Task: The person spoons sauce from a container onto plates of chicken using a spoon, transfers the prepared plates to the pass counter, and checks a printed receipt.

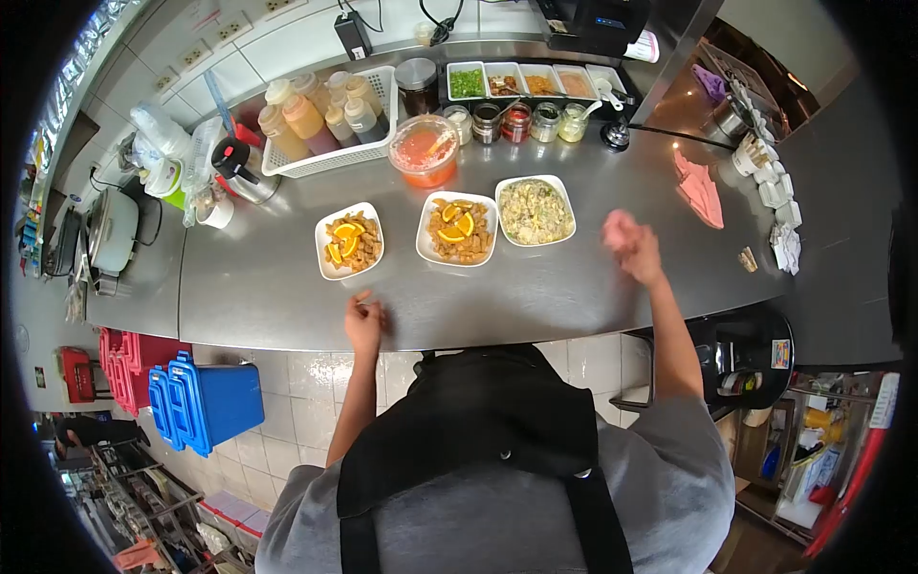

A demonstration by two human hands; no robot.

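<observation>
Between 3 dishes (457, 262) and counter edge (277, 342), open strip (469, 306), hands (364, 323) well apart

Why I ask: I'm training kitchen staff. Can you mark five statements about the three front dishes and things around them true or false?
1. The right dish holds a pale, rice-like mix. True.
2. All three dishes carry orange slices. False: the right dish has none.
3. A reddish tub stands farther back than the middle dish. True.
4. The squeeze bottles stand in a black basket. False: the basket is white.
5. A pink cloth lies on the counter. True.
</observation>
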